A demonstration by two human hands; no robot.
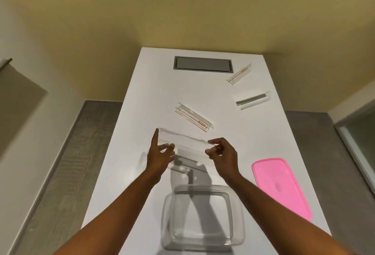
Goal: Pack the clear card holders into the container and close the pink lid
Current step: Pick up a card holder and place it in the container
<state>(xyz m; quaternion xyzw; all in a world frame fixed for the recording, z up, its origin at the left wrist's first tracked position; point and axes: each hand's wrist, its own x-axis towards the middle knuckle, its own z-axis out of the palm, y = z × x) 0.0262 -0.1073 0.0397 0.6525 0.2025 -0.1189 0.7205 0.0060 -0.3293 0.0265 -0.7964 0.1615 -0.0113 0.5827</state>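
both hands up over the white table, sharing one clear card holder. left hand at its far-left end, forefinger stretched along the end, thumb under. right hand pinching the near-right end between thumb and fingertips. held holder's long axis runs left-far to right-near, roughly crosswise to the arms.

container sits open and empty, directly nearer the body than the hands, between the forearms. judgement: the move is a pull back and down, and the holder's length must line up with the container's longer side.

three more holders lie farther off: red-printed holder just beyond the hands, two holders far right. pink lid flat, right of container, nearer the right hand.
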